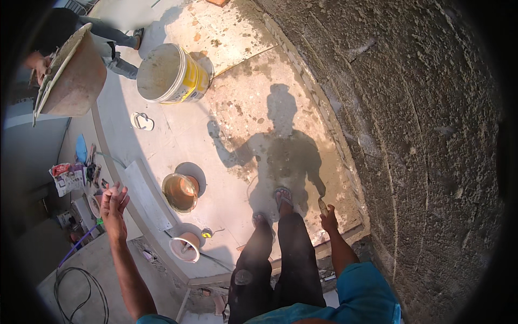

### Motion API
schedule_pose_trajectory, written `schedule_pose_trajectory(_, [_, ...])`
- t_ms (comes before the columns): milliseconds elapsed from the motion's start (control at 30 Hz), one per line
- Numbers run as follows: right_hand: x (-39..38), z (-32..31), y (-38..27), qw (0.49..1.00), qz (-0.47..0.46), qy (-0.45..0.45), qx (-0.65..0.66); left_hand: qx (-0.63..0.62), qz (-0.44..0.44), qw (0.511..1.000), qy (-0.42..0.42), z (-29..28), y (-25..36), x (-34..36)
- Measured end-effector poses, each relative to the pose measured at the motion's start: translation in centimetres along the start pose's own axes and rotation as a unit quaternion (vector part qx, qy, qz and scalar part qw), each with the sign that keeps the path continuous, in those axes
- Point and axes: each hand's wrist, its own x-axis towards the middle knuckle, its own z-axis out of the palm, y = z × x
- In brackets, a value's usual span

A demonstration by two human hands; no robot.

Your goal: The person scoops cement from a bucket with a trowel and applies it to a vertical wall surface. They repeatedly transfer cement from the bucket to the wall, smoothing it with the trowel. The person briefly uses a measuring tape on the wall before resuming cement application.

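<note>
My left hand point(113, 209) is raised on the left, fingers apart and partly bent, with nothing in it. My right hand point(329, 220) is low beside the wet, rough mortar wall point(431, 135), closed round a slim grey-brown hand tool point(322, 206). The tool points away from me; its exact kind is too small to tell. At the upper left, another person's hand point(39, 65) grips the crusted rim of a large tub point(81, 86), tilted on its side in the air. My sandalled feet stand on the mortar-spattered floor point(237, 205).
A big white and yellow bucket point(191, 81) stands far ahead. Nearer are a bucket with brownish liquid point(181, 193), a small pail point(186, 247) and a tape measure point(207, 233). A lone flip-flop point(142, 121) lies left. Tools, bags and a coiled cable point(81, 291) occupy the left side.
</note>
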Motion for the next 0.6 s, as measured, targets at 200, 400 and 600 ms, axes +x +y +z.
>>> schedule_pose_trajectory(200, [-3.5,-4.9,-7.4,0.988,0.019,-0.066,-0.135,0.401,0.014,0.877,-0.264,-0.4,-11.5,-10.3])
schedule_pose_trajectory(400, [-9.0,-6.2,-21.8,0.982,-0.038,0.143,-0.115,0.348,-0.238,0.861,-0.283,-9.7,-19.5,-14.1])
schedule_pose_trajectory(600, [-9.5,-3.0,-42.0,0.986,0.028,0.092,-0.135,0.285,-0.234,0.914,-0.167,-17.8,-18.7,0.3])
